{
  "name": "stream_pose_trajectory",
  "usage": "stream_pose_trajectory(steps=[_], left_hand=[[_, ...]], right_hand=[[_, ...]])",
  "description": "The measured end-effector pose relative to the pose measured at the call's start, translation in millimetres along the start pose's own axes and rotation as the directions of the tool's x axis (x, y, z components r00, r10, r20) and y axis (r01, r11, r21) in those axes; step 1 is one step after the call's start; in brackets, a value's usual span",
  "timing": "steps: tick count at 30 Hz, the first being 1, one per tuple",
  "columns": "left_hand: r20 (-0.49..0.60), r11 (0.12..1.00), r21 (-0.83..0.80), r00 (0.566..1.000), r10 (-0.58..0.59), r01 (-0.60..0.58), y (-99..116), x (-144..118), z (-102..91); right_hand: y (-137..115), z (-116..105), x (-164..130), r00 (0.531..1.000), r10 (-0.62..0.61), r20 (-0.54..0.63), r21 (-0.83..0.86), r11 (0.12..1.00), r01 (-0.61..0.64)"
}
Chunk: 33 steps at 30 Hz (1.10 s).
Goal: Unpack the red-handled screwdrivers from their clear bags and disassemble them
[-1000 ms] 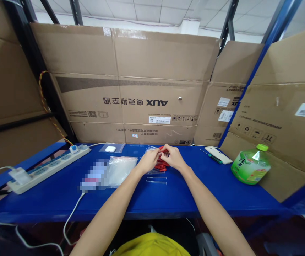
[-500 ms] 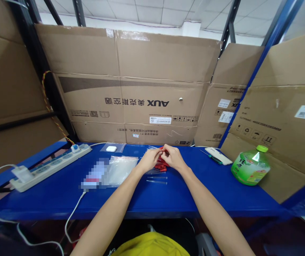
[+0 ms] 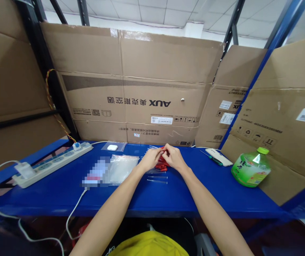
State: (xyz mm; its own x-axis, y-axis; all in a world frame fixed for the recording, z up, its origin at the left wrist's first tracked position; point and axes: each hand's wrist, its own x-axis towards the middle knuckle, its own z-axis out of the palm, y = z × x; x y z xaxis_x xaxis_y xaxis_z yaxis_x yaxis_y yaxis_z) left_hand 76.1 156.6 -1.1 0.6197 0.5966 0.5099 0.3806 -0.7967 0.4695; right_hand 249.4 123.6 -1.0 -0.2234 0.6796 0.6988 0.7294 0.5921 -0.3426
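Red pieces (image 3: 161,164) lie in a heap mid-surface, under both hands. Thin clear tubes (image 3: 157,181) beside them lie with long axes left-right. Left hand (image 3: 150,159) and right hand (image 3: 174,157) meet fingertip to fingertip, each grip pinched on a small red piece; its pointing cannot be told. Blue surface (image 3: 208,192). Clear bags (image 3: 121,168) to the left. Cardboard (image 3: 141,89) behind reads "AUX", upside down. Green bottle (image 3: 250,167) far right.

Single head-worn view, looking forward and down over the near edge of the blue desk (image 3: 221,199), facing the cardboard boxes (image 3: 141,81) along its far edge, close range
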Motion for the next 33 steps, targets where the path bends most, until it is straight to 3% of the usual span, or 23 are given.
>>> stream_pose_trajectory(steps=[9,15,23,33], left_hand=[[-0.084,0.999,0.037,0.996,-0.008,0.011,1.9,-3.2,-4.3],[-0.070,0.997,0.070,0.997,-0.011,0.016,1.2,-5.0,-2.1],[-0.013,0.991,0.072,0.994,-0.113,0.113,1.8,-4.6,2.1],[-0.051,0.998,0.009,0.997,-0.059,0.059,5.1,-2.0,1.4]], right_hand=[[10.3,-2.2,-1.7,0.998,0.057,-0.021,0.169,0.984,-0.053],[12.2,-2.7,-2.2,0.997,0.071,0.042,0.148,0.986,-0.076],[5.5,2.3,-1.6,0.995,0.094,0.020,0.054,0.994,-0.095],[2.0,0.7,-1.0,0.999,0.035,-0.022,0.003,0.999,-0.035]])
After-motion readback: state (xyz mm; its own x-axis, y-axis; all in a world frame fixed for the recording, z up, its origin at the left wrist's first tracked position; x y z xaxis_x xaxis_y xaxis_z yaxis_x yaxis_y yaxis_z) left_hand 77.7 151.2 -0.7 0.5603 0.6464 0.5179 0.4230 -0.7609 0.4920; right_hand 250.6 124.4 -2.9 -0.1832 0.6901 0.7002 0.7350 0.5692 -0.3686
